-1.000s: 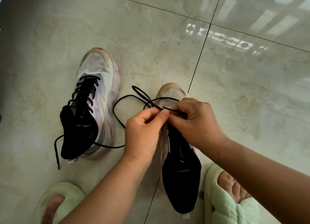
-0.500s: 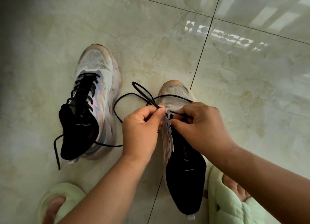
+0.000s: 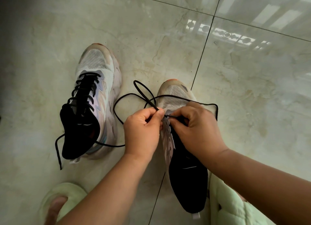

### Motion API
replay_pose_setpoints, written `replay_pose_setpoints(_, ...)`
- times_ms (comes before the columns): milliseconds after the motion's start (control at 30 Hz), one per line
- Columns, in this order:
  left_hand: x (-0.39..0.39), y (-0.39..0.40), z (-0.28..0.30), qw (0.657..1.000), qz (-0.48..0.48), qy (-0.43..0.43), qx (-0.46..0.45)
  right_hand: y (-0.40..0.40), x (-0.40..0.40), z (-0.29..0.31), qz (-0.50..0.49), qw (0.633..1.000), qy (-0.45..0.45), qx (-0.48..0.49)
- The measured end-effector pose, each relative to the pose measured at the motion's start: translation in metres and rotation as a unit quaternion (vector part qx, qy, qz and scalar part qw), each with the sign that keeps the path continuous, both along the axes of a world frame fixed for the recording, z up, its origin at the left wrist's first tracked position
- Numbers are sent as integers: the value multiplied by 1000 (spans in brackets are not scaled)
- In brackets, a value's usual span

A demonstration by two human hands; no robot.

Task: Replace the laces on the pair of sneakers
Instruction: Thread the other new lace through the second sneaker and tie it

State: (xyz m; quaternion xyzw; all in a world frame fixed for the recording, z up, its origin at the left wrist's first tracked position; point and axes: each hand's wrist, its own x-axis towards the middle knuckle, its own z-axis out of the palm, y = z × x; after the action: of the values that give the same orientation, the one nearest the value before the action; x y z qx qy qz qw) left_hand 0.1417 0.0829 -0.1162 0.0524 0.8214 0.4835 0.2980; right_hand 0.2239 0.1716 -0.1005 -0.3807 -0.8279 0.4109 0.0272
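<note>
Left fingers: thumb and forefinger of the left hand (image 3: 142, 132) are pressed together on the black lace (image 3: 143, 91), pinching it just beside the top-left eyelet of the right-hand sneaker (image 3: 178, 96).
Right fingers: the right hand (image 3: 196, 125) pinches the lace where it crosses the tongue; the other fingers are curled over the eyelet row.
Change from earlier: a second ago both hands met fingertip to fingertip over the toe end; now they sit slightly apart, with the pale eyelet strip (image 3: 168, 135) showing between them. A new stretch of lace runs out past the right hand and bends down beside its knuckles at the sneaker's far edge. The loop toward the left-hand sneaker keeps much the same shape.
Lace path: from the left pinch it arcs out over the floor tiles (image 3: 151, 31), crosses itself above the toe, and trails back under the left wrist.
Right-hand sneaker: on the floor under both hands, toe pointing away, black tongue and collar open, lower eyelets unlaced.
Left-hand sneaker (image 3: 94, 96): well apart to the left, fully laced in black, loose ends lying on the tile.
Slippers: pale green slippers (image 3: 235, 206) at the bottom edge, one beside each forearm.
Writing: small marks on both tongues, too small to read.
</note>
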Motion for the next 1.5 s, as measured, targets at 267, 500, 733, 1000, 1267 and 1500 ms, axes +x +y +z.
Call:
replay_pose_setpoints(267, -1, -1, 0, 998, -5, -51, 35, -1, -5, -2, 8, 997, -67, 33)
replay_pose_setpoints(500, -15, 0, 0, 991, -125, 47, -5, -2, -4, -3, -13, 999, -38, 17)
replay_pose_setpoints(733, -23, 9, 7, 951, -236, 187, -64, -4, -3, -6, -8, 999, -37, 33)
replay_pose_setpoints(1000, -23, 8, 6, 975, -198, 87, -54, -3, 1, -6, 7, 998, 28, 59)
replay_pose_setpoints(1267, -13, 7, 6, 990, -140, 24, -10, -1, 2, -5, 25, 994, 54, 97)
replay_pose_setpoints(1500, -5, 17, 7, 980, 59, -180, 55, 3, 8, -6, -17, 997, 36, 66)
